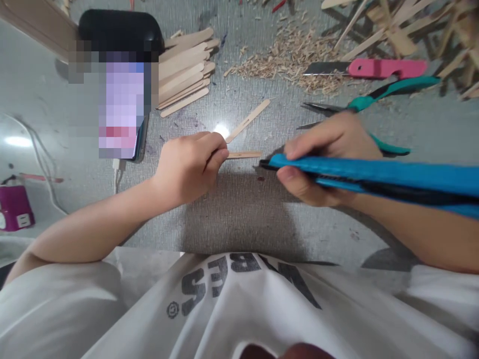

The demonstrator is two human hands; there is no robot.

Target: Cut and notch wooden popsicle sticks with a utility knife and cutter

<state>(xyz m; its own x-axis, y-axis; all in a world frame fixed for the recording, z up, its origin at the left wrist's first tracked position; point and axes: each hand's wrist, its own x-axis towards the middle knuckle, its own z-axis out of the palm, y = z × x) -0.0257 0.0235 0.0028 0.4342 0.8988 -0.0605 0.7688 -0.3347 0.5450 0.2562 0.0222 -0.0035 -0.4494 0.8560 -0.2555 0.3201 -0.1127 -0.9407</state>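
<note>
My left hand (192,167) is closed, thumb and forefinger pinching a wooden craft stick (245,155) that juts out to the right. My right hand (333,154) grips a blue and black utility knife (392,174). Its dark tip lies close to the free end of the stick; I cannot tell whether they touch. Just beyond, another craft stick (250,119) with a small slit in its middle lies slanted on the grey table (239,219). Behind my right hand lie teal-handled pliers (392,92), partly hidden by the hand.
Stacked craft sticks (187,75) lie at the back left, beside a black case (119,30) and a blurred phone (125,104) with a cable. Wood shavings (284,57), a pink cutter (387,68) and piled stick pieces (396,30) spread across the back right. A purple plug adapter (17,207) sits far left.
</note>
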